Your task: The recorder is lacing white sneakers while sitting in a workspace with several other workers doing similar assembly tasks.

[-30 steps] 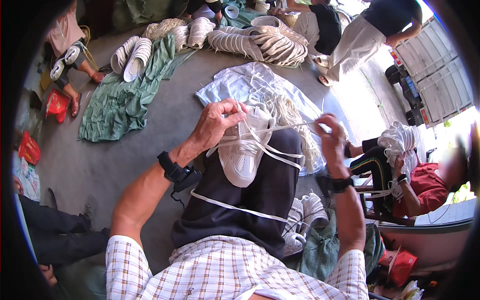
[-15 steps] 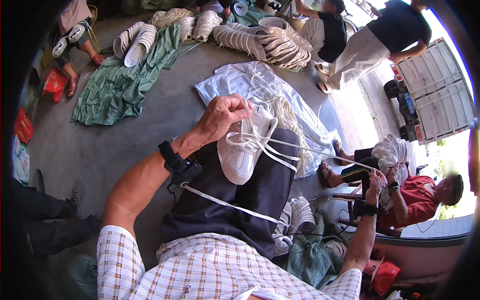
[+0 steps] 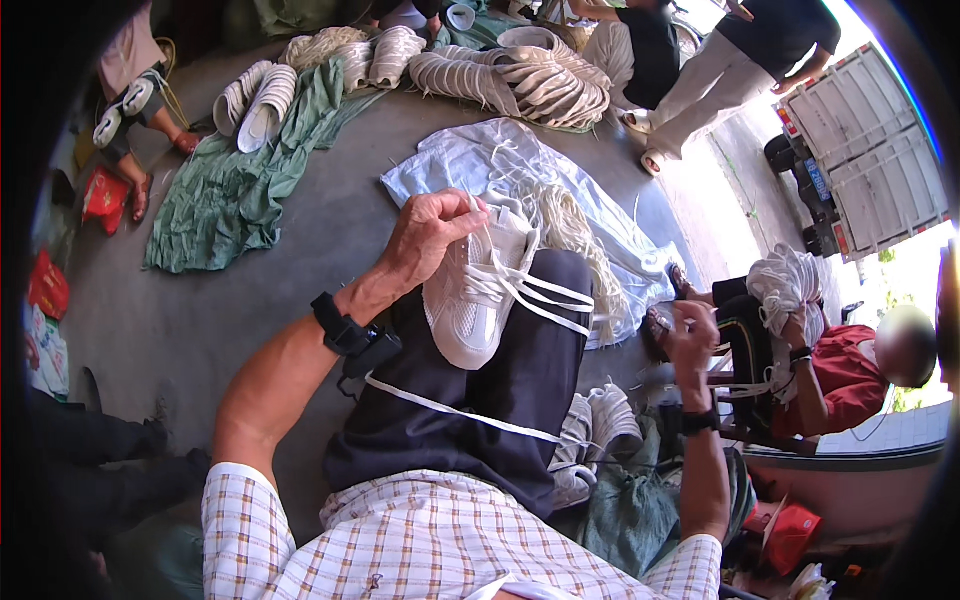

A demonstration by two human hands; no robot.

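A white sneaker (image 3: pixel 465 320) rests on my dark-trousered thighs, toe toward me. My left hand (image 3: pixel 440 232) pinches its upper edge beside the top eyelets; whether a lace is also between those fingertips is hard to see. White shoelaces (image 3: pixel 520 283) cross the front of the shoe and hang in loose loops over my right knee. Out to the right, my right hand (image 3: pixel 692 345) is raised, a little blurred, its fingers half bent and apart, with no lace visible in it. Another white lace (image 3: pixel 460 408) lies across my lap.
A pale sack (image 3: pixel 430 165) bearing a bundle of cream laces (image 3: pixel 570 235) lies beyond my knees. Rows of nested shoe uppers (image 3: pixel 520 80) stand farther back near a green sheet (image 3: pixel 220 200). A co-worker in red (image 3: pixel 845 370) sits at right. Shoes (image 3: pixel 600 430) lie beside my right thigh.
My right hand has come inward, toward the shoe. The lace that ran taut from the shoe to it now hangs slack. My left hand keeps its pinch.
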